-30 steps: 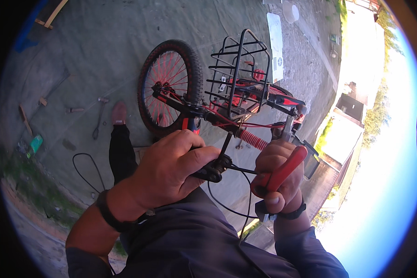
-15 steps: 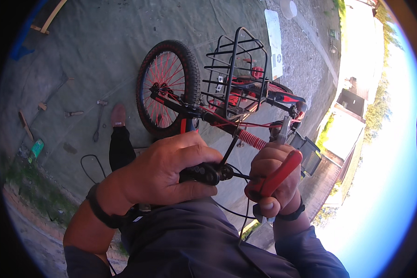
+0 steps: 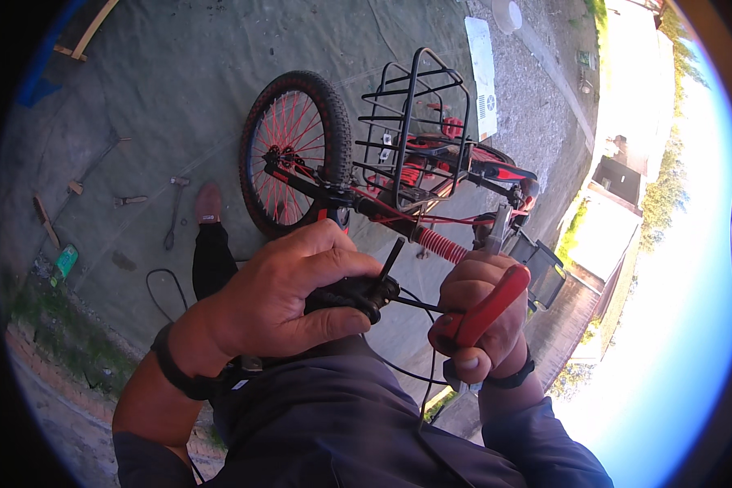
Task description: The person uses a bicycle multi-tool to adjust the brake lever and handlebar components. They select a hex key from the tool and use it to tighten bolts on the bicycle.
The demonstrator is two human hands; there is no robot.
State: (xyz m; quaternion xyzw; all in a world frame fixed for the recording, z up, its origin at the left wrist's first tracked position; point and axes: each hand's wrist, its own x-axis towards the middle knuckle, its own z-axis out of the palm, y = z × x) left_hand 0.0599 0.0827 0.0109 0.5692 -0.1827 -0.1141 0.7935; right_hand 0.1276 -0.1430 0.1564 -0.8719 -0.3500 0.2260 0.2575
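Your left hand (image 3: 281, 289) has the black bike control (image 3: 372, 299) (shifter or brake-lever body, can't tell) pinched: fingers over the top, thumb underneath. That's where it is: in front of your torso, left of your right fist. Its long axis runs roughly crosswise, far end toward the right hand (image 3: 500, 333), with a short black lever (image 3: 391, 259) sticking up. Left is nearer, touching; right is just beside, with a thin black cable (image 3: 415, 303) bridging the gap. Your right fingers are clenched around a red-handled tool (image 3: 496, 301), handle slanting up to the right. Jaws unclear; can't tell if you grip the cable too.

Counts: two hands, one control, one red-handled tool, one bicycle, two wheels (a full near wheel (image 3: 294, 154), a partly hidden far one), one black wire basket (image 3: 416, 114), one red ribbed sleeve (image 3: 442, 244), one hammer-shaped tool (image 3: 176, 203) on the ground, one shoe (image 3: 208, 203) showing.
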